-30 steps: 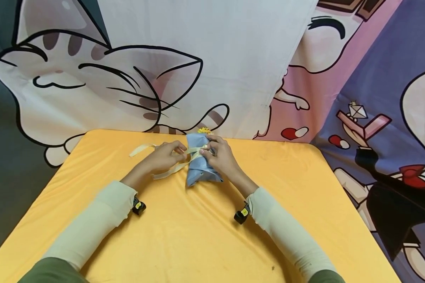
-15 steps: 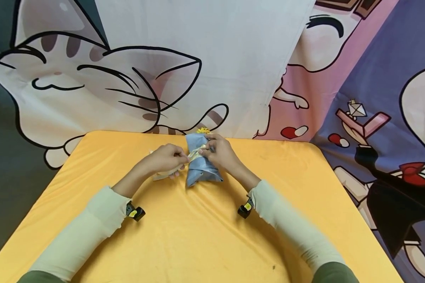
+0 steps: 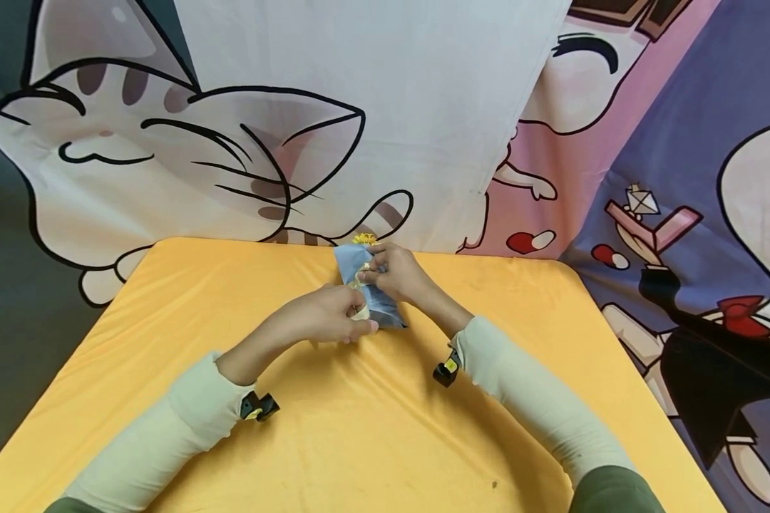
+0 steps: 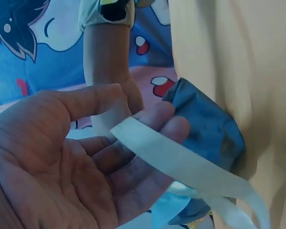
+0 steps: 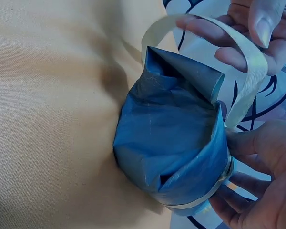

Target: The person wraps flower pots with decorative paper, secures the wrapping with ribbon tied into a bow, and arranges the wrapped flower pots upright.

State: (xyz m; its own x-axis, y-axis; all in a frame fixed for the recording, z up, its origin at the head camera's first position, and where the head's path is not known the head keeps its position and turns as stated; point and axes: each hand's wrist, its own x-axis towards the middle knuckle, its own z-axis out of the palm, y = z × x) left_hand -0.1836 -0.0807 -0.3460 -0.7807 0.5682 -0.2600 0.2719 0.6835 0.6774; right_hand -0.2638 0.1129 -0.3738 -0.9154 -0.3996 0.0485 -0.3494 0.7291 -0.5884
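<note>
A small bouquet in blue wrapping paper (image 5: 171, 124) lies near the back of the table, a yellow flower (image 3: 363, 239) at its top end. Cream ribbon (image 4: 181, 164) is wound round its middle and arcs out in a loose loop in the right wrist view. My right hand (image 3: 399, 272) holds the bouquet at the ribbon band, thumb on one side and fingers on the other. Beside the paper's lower end is my left hand (image 3: 324, 313), palm turned up in its wrist view. The ribbon lies across its relaxed fingers, with the thumb apart from it.
A yellow cloth (image 3: 385, 427) covers the table. Behind its back edge hangs a white curtain printed with a cartoon cat (image 3: 167, 157). Pink and blue printed fabric (image 3: 654, 164) hangs to the right. Both wrists carry small black cameras.
My left hand has moved right and toward the front, from the bouquet's left side to its lower end, taking the ribbon along. My right hand stays at the band.
</note>
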